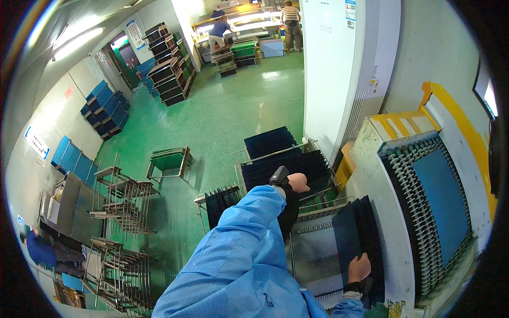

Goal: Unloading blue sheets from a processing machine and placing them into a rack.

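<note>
The right hand [359,268], its grip narrow, is at the dark panels [344,233] in the near rack [313,254]; whether it holds one, I cannot tell. At its 11 o'clock the left hand [299,183] curls by the far panels [281,168], its hold unclear. At 2 o'clock, a blue sheet [442,204] lies on rollers [416,212].

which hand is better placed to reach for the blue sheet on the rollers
Probably the right hand: it is nearer the blue sheet and rollers, though seemingly busy at the dark panels. The left hand is farther off, by a rack.
</note>
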Available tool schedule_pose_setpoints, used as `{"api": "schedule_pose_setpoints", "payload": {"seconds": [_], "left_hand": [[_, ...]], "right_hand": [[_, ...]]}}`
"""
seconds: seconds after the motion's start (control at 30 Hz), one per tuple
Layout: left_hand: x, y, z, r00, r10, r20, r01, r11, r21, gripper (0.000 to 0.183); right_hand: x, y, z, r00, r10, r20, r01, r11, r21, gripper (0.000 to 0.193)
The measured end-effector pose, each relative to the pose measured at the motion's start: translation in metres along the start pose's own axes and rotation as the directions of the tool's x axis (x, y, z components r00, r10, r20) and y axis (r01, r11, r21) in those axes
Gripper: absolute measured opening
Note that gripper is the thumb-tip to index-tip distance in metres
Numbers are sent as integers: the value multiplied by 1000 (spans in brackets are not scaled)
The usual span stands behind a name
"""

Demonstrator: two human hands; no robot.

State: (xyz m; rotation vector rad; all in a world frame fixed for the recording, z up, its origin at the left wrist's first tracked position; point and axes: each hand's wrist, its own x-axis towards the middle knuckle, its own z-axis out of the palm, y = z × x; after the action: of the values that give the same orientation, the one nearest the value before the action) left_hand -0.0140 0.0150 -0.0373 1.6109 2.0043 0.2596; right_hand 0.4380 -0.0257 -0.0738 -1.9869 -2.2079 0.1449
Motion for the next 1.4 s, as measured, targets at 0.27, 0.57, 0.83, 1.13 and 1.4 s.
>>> {"api": "schedule_pose_setpoints", "payload": {"seconds": [0.27, 0.57, 0.83, 1.13, 1.4], "left_hand": [[-7, 7, -6, 1000, -22, 5, 22, 1000, 19, 36], [-18, 18, -15, 997, -67, 29, 66, 997, 29, 36], [-21, 17, -13, 998, -63, 8, 63, 998, 16, 37], [-25, 20, -14, 997, -74, 20, 74, 997, -13, 35], [-22, 13, -10, 998, -61, 7, 61, 998, -3, 33]], "right_hand": [[1, -5, -7, 999, 27, 25, -29, 998, 52, 20], [0, -10, -17, 999, 30, 45, -33, 998, 54, 20], [0, -9, -19, 996, 41, 79, -46, 997, 63, 22], [-1, -3, -10, 999, 26, 44, -28, 998, 55, 21], [0, -3, -8, 999, 25, 44, -27, 998, 57, 19]]}}
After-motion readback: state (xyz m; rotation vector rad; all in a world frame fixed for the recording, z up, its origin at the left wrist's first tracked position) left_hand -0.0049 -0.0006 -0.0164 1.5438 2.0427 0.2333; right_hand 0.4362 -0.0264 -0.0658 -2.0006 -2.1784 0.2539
